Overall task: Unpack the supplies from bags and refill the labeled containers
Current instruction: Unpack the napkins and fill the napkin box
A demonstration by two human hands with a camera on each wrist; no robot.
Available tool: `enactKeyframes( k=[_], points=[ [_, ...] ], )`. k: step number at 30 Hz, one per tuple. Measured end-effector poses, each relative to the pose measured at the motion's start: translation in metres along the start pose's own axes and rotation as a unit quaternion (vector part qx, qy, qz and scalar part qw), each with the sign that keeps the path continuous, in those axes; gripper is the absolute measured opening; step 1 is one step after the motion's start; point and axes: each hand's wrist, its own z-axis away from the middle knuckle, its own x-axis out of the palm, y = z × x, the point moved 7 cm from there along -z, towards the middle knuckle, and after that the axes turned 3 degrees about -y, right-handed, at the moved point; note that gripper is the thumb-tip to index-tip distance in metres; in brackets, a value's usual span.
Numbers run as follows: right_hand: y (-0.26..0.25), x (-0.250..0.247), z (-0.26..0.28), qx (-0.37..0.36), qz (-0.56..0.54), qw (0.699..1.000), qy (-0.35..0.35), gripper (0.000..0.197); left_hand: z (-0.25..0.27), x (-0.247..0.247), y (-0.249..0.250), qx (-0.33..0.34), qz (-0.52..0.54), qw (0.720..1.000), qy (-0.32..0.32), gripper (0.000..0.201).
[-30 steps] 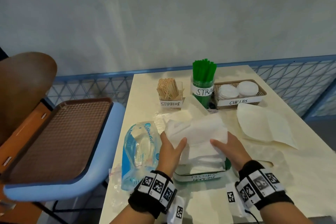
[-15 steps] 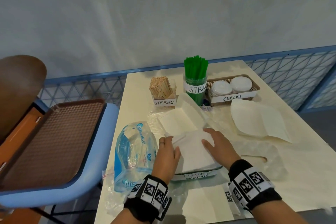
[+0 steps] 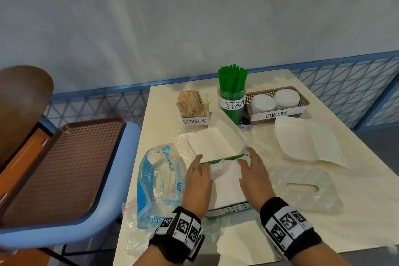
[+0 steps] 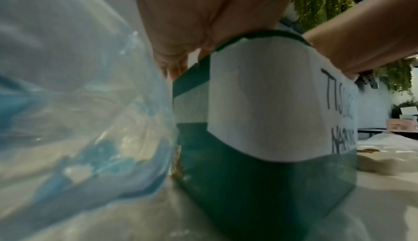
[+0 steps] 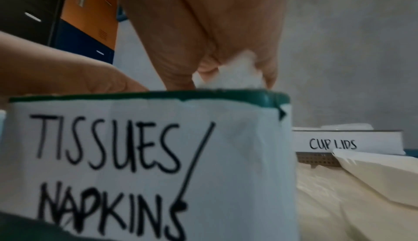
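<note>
Tissue stack (image 3: 226, 181) now sits down inside the green container (image 4: 260, 164) at the table's near edge; a second ago it stood well above the rim, so this refill looks nearly done. Left hand (image 3: 197, 181) and right hand (image 3: 254, 177) lie flat on top with fingers straight, pressing and holding nothing; the right fingertips (image 5: 269, 76) tuck a white tuft inside the rim. Container label reads "TISSUES/ NAPKINS". Emptied blue wrapper (image 3: 159, 183), just left of it, shows "Blis", rest unreadable. Behind: "STIRRERS" (image 3: 194, 121), "STRA…" on the straw cup (image 3: 233, 103), "CUP LIDS" (image 3: 276, 114).
</note>
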Motion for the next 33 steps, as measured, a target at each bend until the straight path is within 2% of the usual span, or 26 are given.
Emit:
enactKeyframes(
  k=[2,5,8,11,15,18,20,22,25,27,30,31,33],
  points=[
    [-0.012,-0.01,0.003,-0.035,0.034,0.998,0.027,0.071,0.0,-0.006,-0.001,-0.009,0.018,0.999,0.034,0.057],
    [-0.025,-0.004,0.007,-0.077,0.013,0.996,-0.045,0.057,0.003,-0.002,-0.002,-0.039,0.068,0.996,0.036,0.045],
    [-0.017,0.015,0.004,-0.061,0.012,0.989,-0.135,0.054,0.002,0.006,-0.003,-0.061,0.077,0.995,0.017,0.035],
    [-0.014,0.019,0.0,-0.057,-0.016,0.986,-0.153,0.055,-0.001,0.013,-0.007,-0.055,0.066,0.996,0.015,0.033],
    [-0.003,0.028,-0.006,-0.037,-0.049,0.981,-0.186,0.057,-0.007,0.015,-0.011,-0.063,0.073,0.995,-0.024,0.015],
    [0.001,0.032,-0.01,-0.03,-0.055,0.976,-0.21,0.062,-0.009,0.013,-0.009,-0.056,0.08,0.995,-0.026,0.017],
    [0.001,0.026,-0.013,-0.025,-0.084,0.98,-0.18,0.069,-0.011,0.011,-0.013,-0.066,0.102,0.992,-0.023,0.013],
    [-0.001,0.013,-0.018,-0.034,-0.119,0.987,-0.103,0.07,-0.013,0.009,-0.019,-0.085,0.207,0.974,-0.036,0.011],
    [-0.012,0.0,-0.022,-0.084,-0.088,0.992,-0.033,0.051,-0.015,0.007,-0.02,-0.133,0.407,0.903,-0.045,0.015],
    [-0.015,-0.003,-0.026,-0.09,-0.077,0.993,-0.019,0.033,-0.015,0.007,-0.017,-0.151,0.462,0.873,-0.043,0.008],
    [-0.016,-0.003,-0.026,-0.075,-0.061,0.995,-0.035,0.016,-0.012,0.009,-0.021,-0.187,0.462,0.867,-0.025,0.007],
    [-0.015,-0.004,-0.024,-0.062,-0.064,0.995,-0.04,0.009,-0.011,0.01,-0.023,-0.2,0.448,0.871,-0.023,0.006],
    [-0.01,-0.006,-0.022,-0.034,-0.096,0.994,-0.037,0.013,-0.011,0.011,-0.022,-0.219,0.394,0.892,-0.024,0.003]
  ],
)
